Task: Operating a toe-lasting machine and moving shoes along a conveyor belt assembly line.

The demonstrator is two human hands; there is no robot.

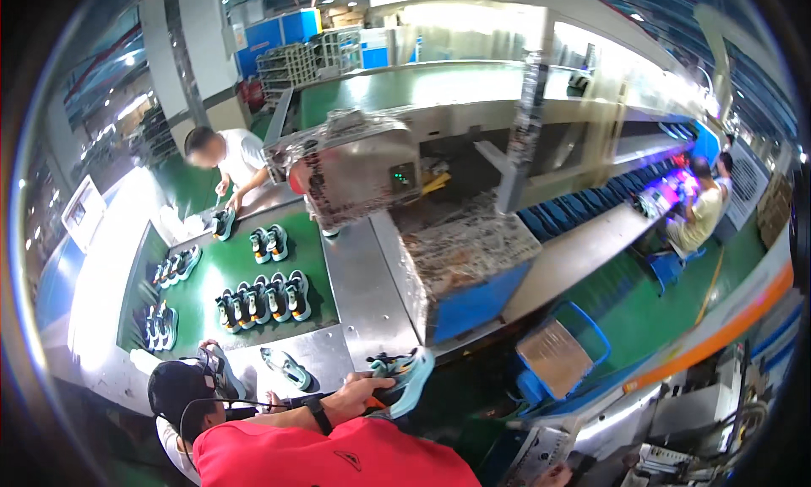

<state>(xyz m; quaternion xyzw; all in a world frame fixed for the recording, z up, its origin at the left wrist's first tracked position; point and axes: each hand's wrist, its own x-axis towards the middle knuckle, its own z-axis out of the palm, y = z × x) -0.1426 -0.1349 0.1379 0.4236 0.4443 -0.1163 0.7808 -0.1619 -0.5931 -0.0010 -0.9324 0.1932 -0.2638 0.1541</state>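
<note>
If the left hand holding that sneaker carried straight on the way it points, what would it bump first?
Probably the blue-sided machine base beyond the sneaker in the left hand; depth is unclear.

Pairs of shoes [263,298] sit on a green conveyor belt [236,267] beside a foil-wrapped machine [355,168].

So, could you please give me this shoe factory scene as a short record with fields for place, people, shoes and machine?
place: factory line with a green conveyor belt
on belt: pairs of dark sports shoes with pale soles
nearest hand: hand of a person in a red shirt, gripping a dark shoe with a light-blue sole
steel table: one loose shoe
others: person in a white shirt at the belt's far end
machine: foil-wrapped box
</note>
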